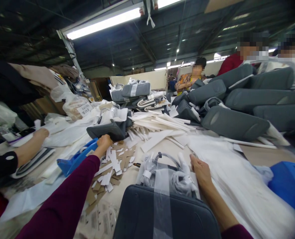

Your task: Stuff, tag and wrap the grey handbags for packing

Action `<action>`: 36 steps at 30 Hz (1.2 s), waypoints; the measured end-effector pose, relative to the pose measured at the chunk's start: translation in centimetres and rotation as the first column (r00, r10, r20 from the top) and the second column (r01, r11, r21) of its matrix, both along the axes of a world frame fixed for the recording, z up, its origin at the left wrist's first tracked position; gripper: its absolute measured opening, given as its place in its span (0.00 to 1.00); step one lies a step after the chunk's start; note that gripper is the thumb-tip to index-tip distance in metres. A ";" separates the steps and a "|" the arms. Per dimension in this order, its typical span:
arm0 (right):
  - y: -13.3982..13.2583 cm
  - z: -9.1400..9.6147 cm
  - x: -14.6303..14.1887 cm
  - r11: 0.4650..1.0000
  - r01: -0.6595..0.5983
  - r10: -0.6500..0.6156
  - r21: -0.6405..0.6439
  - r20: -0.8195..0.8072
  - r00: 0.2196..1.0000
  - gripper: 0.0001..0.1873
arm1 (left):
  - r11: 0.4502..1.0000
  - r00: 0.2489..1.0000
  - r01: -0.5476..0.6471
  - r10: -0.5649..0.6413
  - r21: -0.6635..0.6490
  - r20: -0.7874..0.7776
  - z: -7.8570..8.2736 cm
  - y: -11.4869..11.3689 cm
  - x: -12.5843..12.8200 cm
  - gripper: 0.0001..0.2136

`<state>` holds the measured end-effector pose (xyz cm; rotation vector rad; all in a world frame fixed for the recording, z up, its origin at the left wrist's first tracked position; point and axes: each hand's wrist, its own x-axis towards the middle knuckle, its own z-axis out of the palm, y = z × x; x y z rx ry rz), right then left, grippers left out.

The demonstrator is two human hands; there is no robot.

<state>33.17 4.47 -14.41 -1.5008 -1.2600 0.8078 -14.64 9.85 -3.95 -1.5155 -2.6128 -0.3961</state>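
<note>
My left hand (104,143) is closed at the far end of a blue tape dispenser (79,155), left of the middle of the table. Right in front of me lies a dark grey padded bag (140,212). A strip of clear tape (162,196) runs over its top and front. Coiled cables in clear plastic (179,181) and a grey hose loop (167,155) sit on its upper side. My right hand (201,170) rests along the right side of this bundle, its fingers extended and partly turned from view.
Cardboard and paper scraps (112,166) lie beside the bag. White strips (159,121) are heaped behind it. Dark grey bags (237,122) pile up at right, near white sheeting (227,169) and a blue bin (289,186). Another person's hand (40,134) reaches in at left.
</note>
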 end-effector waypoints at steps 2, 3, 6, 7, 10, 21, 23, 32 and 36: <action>0.0 -0.1 0.0 1.000 0.000 0.000 0.010 0.000 1.000 0.30 | 0.999 1.000 0.001 -0.002 0.049 0.012 0.4 -0.2 -0.2 0.08; 0.0 -0.1 0.0 1.000 0.000 0.000 0.012 0.003 1.000 0.30 | 0.996 0.999 0.026 -0.027 0.080 0.021 0.7 -0.3 -0.3 0.07; 0.1 -0.2 0.1 1.000 -0.003 0.003 0.009 0.012 1.000 0.30 | 0.966 0.986 0.147 -0.161 0.212 0.050 2.2 -0.9 -0.4 0.05; 0.1 -0.2 0.1 1.000 -0.006 0.006 0.009 0.010 1.000 0.30 | 0.946 0.977 0.184 -0.206 0.268 0.057 2.8 -1.2 -0.4 0.05; 0.3 -0.5 0.2 1.000 -0.013 0.013 0.014 -0.007 1.000 0.30 | 0.864 0.941 0.265 -0.330 0.427 0.082 4.8 -1.9 -0.2 0.09; -3.3 4.9 0.7 0.974 0.083 0.002 0.209 -0.379 0.925 0.24 | 0.582 0.397 0.289 -0.795 0.760 0.459 13.5 -8.4 8.0 0.11; -6.2 8.7 0.0 0.948 0.033 0.098 0.318 -0.386 0.917 0.20 | 0.585 0.284 0.338 -0.810 0.737 0.513 14.6 -10.3 10.7 0.13; -17.7 17.0 -4.5 0.690 -0.303 0.280 0.657 0.144 0.949 0.18 | 0.594 -0.110 0.458 -0.701 0.662 0.705 15.4 -17.5 25.0 0.13; -20.5 15.8 -3.6 0.592 -0.301 -0.102 0.747 0.441 0.892 0.19 | 0.609 -0.347 0.394 -0.595 0.689 0.725 14.5 -19.3 30.0 0.14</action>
